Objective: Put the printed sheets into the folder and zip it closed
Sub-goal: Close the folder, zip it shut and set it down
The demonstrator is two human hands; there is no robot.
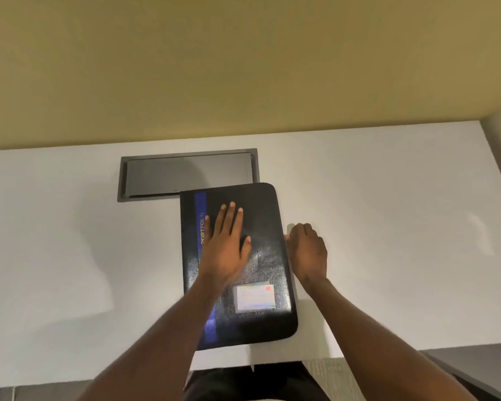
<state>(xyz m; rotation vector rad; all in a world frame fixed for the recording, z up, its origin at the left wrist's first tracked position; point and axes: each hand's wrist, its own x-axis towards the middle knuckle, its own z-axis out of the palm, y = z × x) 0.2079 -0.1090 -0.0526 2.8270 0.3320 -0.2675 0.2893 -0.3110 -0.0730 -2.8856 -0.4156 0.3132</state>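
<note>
A black zip folder (268, 256) with a blue stripe and the word PORTFOLIO lies closed flat on the white desk (70, 241). A small white card sits in a window on its cover. My left hand (224, 250) rests flat on the cover, fingers spread. My right hand (308, 251) is at the folder's right edge with fingers curled, pinching at the edge where the zip runs; the zip pull itself is hidden. A white sheet (272, 353) shows under the folder along its near and right sides, reaching the desk's front edge.
A grey rectangular cable hatch (185, 175) is set into the desk just behind the folder. A yellow wall rises behind the desk. The desk's front edge runs close to my body, with grey floor below.
</note>
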